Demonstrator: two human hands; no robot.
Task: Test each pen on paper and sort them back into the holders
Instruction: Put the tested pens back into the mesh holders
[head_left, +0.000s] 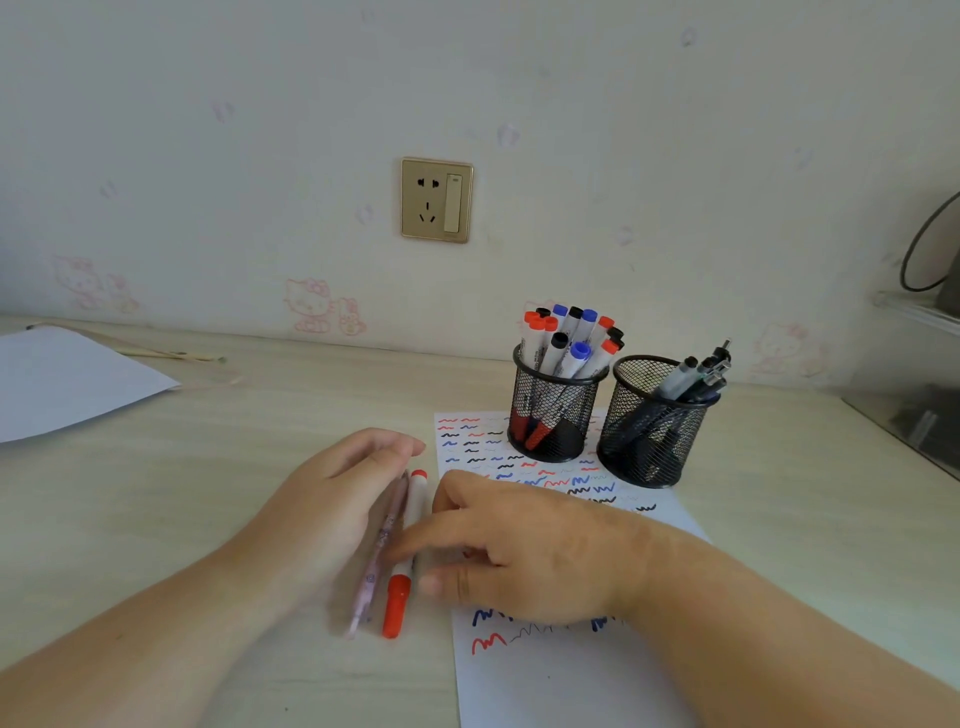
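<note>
A red-capped white marker (404, 566) and a thin pink patterned pen (381, 551) lie side by side on the desk, just left of the scribbled test paper (545, 670). My left hand (332, 509) lies flat over the pink pen, fingers extended and blurred. My right hand (524, 545) rests on the paper with fingertips touching the marker's barrel, holding nothing. Behind stand two black mesh holders: the left holder (553, 415) is full of red, blue and black markers, the right holder (655, 431) has several dark pens.
A loose white sheet (67, 379) lies at the far left with a thin pencil-like stick (166, 354) behind it. A wall socket (436, 200) is on the wall. A shelf edge and dark items (914, 410) sit at the right.
</note>
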